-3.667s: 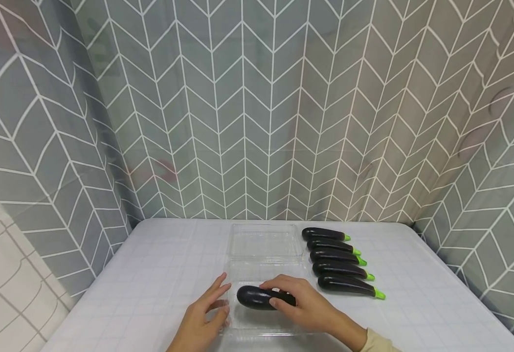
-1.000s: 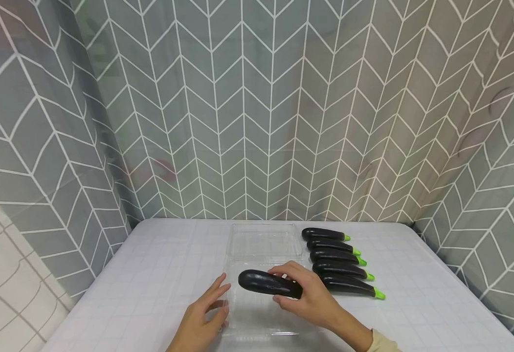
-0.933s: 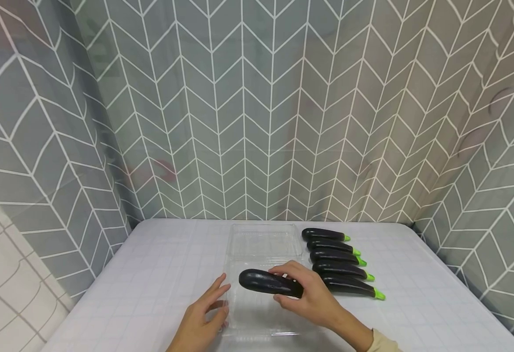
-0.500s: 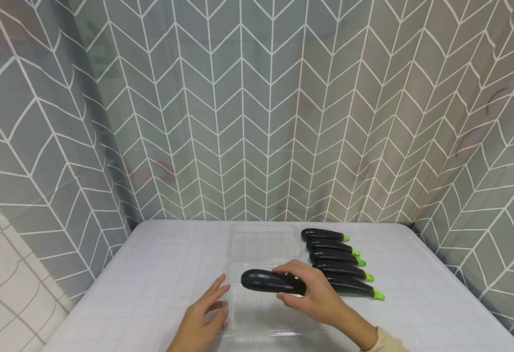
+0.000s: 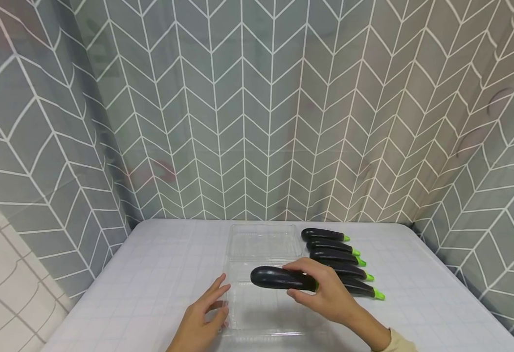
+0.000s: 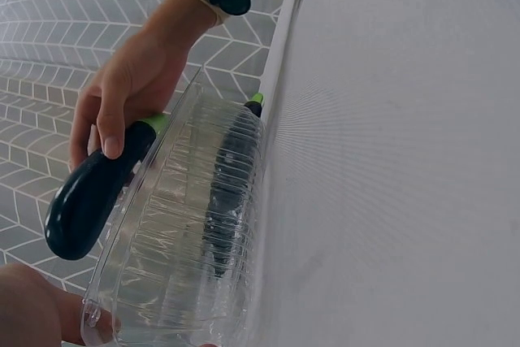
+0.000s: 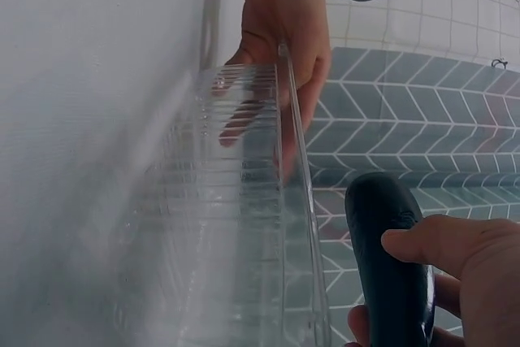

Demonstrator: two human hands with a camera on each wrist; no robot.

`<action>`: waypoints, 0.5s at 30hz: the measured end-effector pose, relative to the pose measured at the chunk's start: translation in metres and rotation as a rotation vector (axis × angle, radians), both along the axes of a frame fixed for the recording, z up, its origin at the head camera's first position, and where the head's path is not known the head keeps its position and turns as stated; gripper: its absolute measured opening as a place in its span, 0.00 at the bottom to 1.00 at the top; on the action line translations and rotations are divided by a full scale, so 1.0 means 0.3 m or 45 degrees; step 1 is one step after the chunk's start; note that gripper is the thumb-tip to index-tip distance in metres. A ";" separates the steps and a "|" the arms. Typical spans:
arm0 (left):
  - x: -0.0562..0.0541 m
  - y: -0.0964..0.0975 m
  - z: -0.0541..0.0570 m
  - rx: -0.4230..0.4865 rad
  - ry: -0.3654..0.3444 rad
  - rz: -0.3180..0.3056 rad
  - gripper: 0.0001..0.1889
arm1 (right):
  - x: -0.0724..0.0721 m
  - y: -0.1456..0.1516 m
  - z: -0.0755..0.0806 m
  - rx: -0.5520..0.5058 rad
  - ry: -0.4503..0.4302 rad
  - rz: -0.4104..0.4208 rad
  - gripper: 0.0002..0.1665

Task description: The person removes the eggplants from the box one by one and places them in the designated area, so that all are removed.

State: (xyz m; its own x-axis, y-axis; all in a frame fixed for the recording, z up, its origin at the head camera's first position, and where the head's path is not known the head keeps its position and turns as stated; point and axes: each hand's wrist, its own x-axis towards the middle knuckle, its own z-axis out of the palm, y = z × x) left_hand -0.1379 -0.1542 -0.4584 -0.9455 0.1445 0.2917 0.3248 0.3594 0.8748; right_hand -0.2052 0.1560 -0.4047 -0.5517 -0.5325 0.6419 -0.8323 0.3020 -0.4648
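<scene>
An eggplant with a dark glossy skin lies level in my right hand, its rounded end pointing left. The thumb and fingers pinch it near the green stem end. Both wrist views show this eggplant just above the rim of a clear plastic container, whose hinged lid is laid back behind it. At the container's left wall rests my left hand, its fingers extended and loosely spread. In the right wrist view the left hand shows partly through the clear wall.
Several more eggplants lie in a column right of the container, green stems pointing right; my right hand covers part of the nearest ones. A white cloth covers the table. A grey chevron-patterned curtain surrounds the back and sides.
My right hand has lifted the eggplant from low inside the container and moved it up and to the right. The left hand has stayed at the container's left wall.
</scene>
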 end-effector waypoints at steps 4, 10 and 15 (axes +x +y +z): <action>0.003 0.000 -0.004 0.010 0.027 -0.008 0.24 | 0.004 0.024 0.006 -0.001 -0.037 -0.021 0.29; 0.006 0.001 -0.008 -0.002 0.075 0.002 0.24 | 0.006 0.059 0.018 0.005 -0.023 -0.066 0.29; 0.007 0.002 -0.010 -0.018 0.084 0.021 0.23 | 0.009 0.090 0.025 0.009 0.019 -0.126 0.30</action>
State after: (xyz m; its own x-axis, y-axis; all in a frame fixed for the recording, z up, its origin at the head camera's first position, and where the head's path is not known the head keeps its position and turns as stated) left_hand -0.1358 -0.1535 -0.4614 -0.9265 0.1335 0.3517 0.3757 0.3773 0.8465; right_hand -0.2024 0.1829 -0.3973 -0.5925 -0.4805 0.6467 -0.8049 0.3864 -0.4504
